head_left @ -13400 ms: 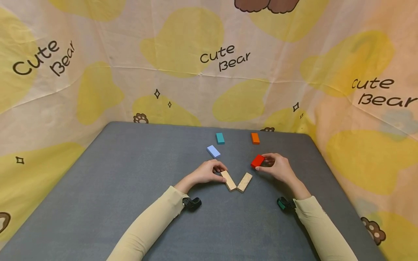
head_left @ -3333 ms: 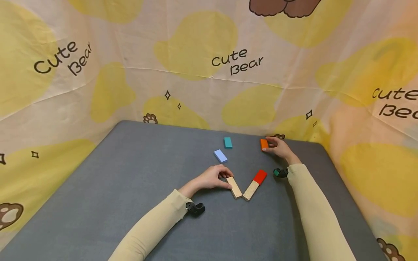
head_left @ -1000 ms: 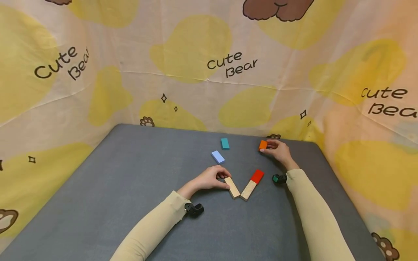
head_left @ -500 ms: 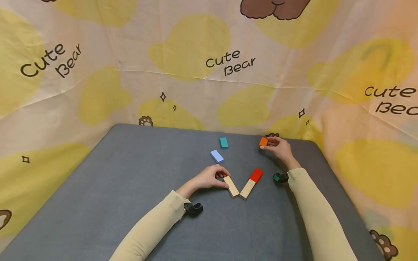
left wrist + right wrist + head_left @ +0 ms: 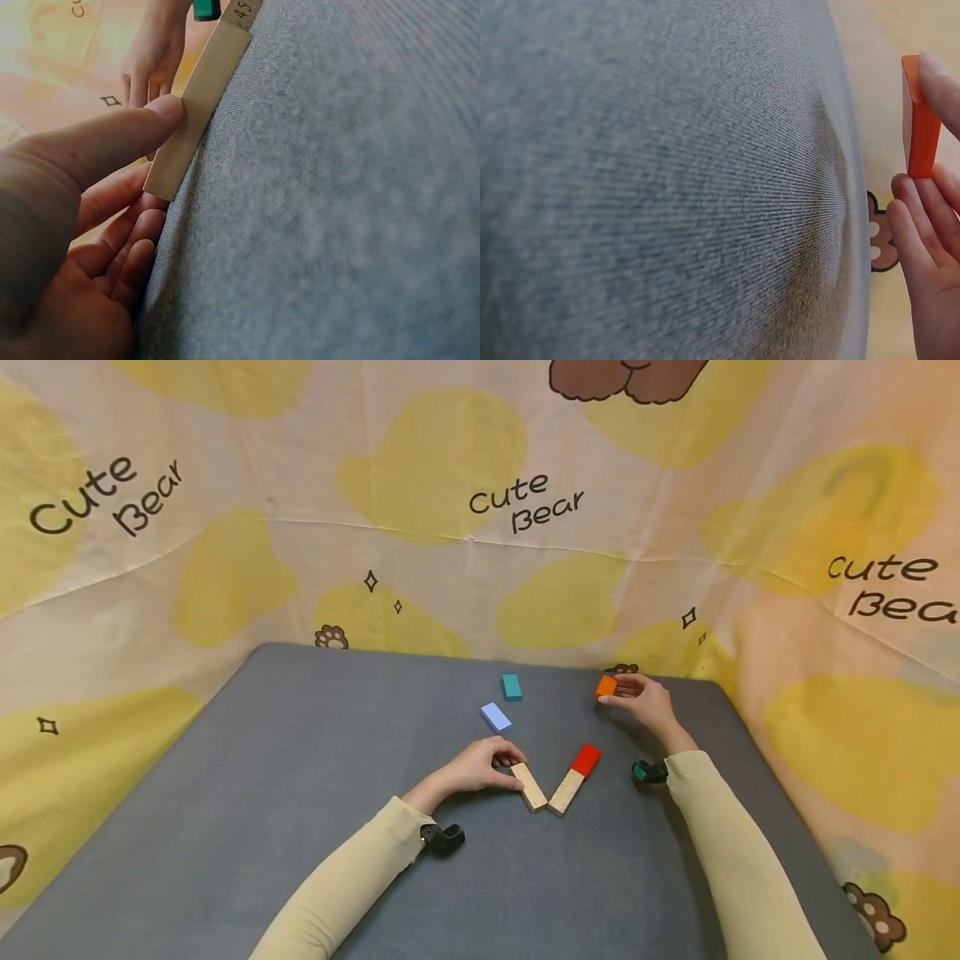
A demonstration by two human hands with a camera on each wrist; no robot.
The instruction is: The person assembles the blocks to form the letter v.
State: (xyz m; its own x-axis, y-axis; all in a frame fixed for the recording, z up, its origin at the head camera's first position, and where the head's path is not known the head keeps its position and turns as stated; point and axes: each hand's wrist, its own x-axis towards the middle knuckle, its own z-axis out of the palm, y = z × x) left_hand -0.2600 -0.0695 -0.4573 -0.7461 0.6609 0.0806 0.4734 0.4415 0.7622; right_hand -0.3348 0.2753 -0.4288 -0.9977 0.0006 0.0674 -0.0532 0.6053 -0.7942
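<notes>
A: Right hand (image 5: 643, 700)?
B: Far side of the grey surface (image 5: 300, 793), near the back edge. Fingers (image 5: 922, 225) pinching the orange block (image 5: 606, 686). Right wrist view shows the block held on edge between a fingertip on top and fingers underneath. Can't tell if it's off the surface or touching it.

A: Left hand (image 5: 480, 765)?
B: Take the red block (image 5: 586, 759) as landmark. Left hand sits to its left, fingers curled, thumb and fingertips gripping the far end of the left wooden block (image 5: 528, 786). Left wrist view confirms: thumb on the top edge, fingers under the end.

A: Layout of the wooden pieces?
B: Two plain ones form a V. The right wooden block (image 5: 566, 792) butts end to end against the red block, on its near side, in one slanted line. The left wooden one meets it at the near tip.

A: Others?
B: The light blue block (image 5: 496, 717) lies left of the red block and farther back, just beyond the left hand. The teal block (image 5: 512, 687) is farther back again. Both lie flat, apart from each other. The orange one is behind the red block, slightly right, well apart from it.

A: Background?
B: Yellow bear-print cloth (image 5: 480, 510) walls round the surface. Beige sleeves on both arms.
</notes>
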